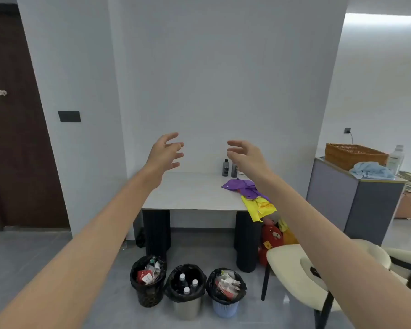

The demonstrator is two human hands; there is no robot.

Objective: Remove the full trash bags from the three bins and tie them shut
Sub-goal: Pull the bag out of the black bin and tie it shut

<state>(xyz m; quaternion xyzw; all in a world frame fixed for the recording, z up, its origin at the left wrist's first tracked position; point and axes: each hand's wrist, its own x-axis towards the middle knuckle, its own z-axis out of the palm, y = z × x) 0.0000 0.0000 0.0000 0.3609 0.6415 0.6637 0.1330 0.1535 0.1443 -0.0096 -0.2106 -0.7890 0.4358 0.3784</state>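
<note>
Three bins lined with black trash bags stand in a row on the floor in front of a table. The left black bin (150, 298) holds paper and a red packet. Bottles fill the middle steel bin (187, 307). The right blue bin (224, 309) is packed with crumpled wrappers. My left hand (165, 153) and my right hand (243, 155) are stretched out at arm's length, high above the bins and over the table. Both have loosely spread fingers and hold nothing.
A white table (190, 193) on dark legs carries two dark bottles (225, 167) and purple and yellow bags (252, 195). A cream chair (292, 279) stands right of the bins. A grey cabinet (356, 205) with a wicker basket (354, 155) is at the right, and a brown door (12, 138) is at the left.
</note>
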